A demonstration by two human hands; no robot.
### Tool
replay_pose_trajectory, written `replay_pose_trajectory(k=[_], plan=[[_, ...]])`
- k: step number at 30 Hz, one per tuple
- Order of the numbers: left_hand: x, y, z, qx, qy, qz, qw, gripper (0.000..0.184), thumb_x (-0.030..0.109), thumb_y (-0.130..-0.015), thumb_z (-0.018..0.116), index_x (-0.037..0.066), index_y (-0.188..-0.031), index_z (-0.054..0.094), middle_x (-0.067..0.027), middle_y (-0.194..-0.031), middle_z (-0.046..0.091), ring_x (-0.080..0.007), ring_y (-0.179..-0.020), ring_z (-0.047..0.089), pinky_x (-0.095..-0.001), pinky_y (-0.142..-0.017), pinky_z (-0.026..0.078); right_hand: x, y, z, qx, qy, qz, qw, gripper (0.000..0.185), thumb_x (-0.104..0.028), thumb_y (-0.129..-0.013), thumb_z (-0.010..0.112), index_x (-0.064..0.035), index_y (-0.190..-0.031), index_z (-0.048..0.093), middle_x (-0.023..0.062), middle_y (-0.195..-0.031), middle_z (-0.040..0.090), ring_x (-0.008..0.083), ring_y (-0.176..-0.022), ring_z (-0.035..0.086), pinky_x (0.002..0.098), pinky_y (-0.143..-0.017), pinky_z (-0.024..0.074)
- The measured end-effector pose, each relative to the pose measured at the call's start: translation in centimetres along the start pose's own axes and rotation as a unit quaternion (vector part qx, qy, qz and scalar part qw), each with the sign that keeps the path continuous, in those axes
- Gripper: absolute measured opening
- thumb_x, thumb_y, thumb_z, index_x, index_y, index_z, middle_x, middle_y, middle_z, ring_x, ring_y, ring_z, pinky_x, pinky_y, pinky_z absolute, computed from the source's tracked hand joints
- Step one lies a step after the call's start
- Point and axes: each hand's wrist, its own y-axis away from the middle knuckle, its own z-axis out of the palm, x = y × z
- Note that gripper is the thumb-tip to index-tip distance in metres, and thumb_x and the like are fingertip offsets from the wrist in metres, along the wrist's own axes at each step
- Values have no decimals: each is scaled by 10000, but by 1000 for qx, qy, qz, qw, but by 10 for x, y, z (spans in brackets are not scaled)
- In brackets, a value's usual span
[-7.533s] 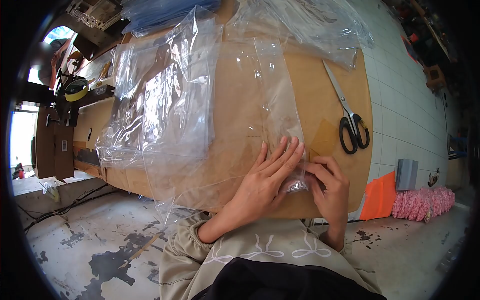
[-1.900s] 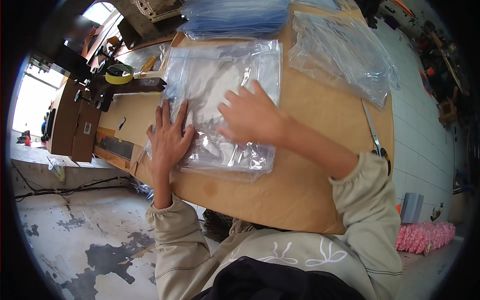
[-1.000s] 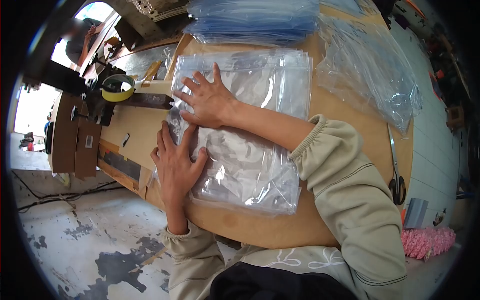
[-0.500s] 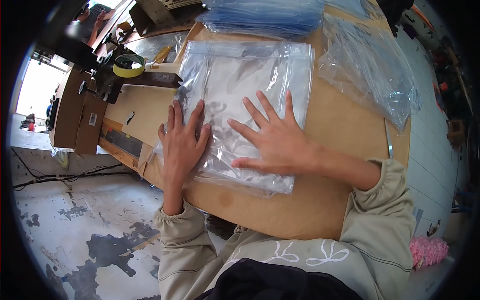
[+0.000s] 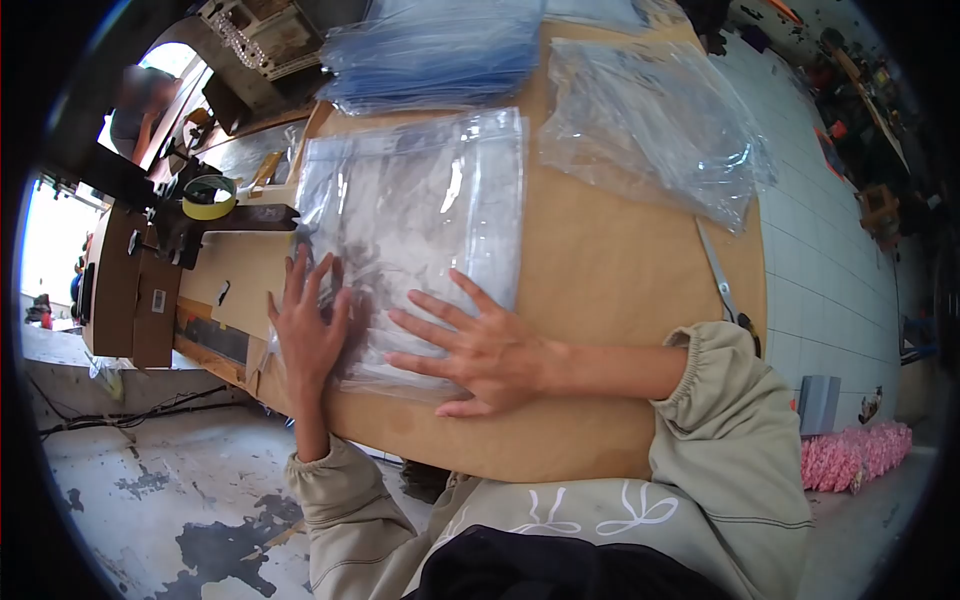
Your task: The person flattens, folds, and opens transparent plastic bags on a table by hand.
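A stack of clear plastic bags (image 5: 415, 200) lies flat on the brown-covered table, its glossy surface creased and reflecting light. My left hand (image 5: 308, 325) rests at the near left edge of the stack, fingers apart and thumb on the plastic. Across the near right corner lies my right hand (image 5: 485, 355), palm down with its fingers spread over the plastic. Neither hand grips anything. The palms and the plastic beneath them are hidden.
Bluish plastic sheets (image 5: 430, 60) are piled at the back. Loose clear plastic (image 5: 650, 120) lies back right, near scissors (image 5: 717, 265). At left, a dark metal fixture (image 5: 255, 218) holds a yellow tape roll (image 5: 209, 198) beside a cardboard box (image 5: 130, 285). Another person (image 5: 145, 110) sits far left.
My right hand has slid toward me, from the middle of the bags to their near right corner. The left hand has shifted slightly nearer along the left edge. The camera view has turned.
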Motion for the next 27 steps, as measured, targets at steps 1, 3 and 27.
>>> replay_pose_trajectory(k=[1,3,27], plan=[[2,3,-3,2,18,16,1000,465,314,-878,556,193,-1324,508,-130,-1466,356,-328,-1384,274,-647,-1053,147,0,1,2,-2,-6,-5,1000,711,-599,-816,510,-209,-1401,399,164,-1483,298,338,-1364,292,613,-1077,149],[25,12,-13,-17,46,50,998,462,318,-900,520,181,-1340,500,-78,-1488,341,-292,-1408,235,-648,-1072,55,3,0,5,0,-17,-12,1000,731,-611,-825,493,-181,-1407,387,176,-1481,293,343,-1360,295,600,-1073,179],[72,36,2,-73,48,66,994,566,383,-840,507,291,-1394,440,-63,-1516,292,-327,-1412,199,-628,-1085,15,147,188,-163,87,132,362,919,370,-275,-922,556,-98,-1247,550,110,-1159,623,287,-1093,592,401,-910,460]])
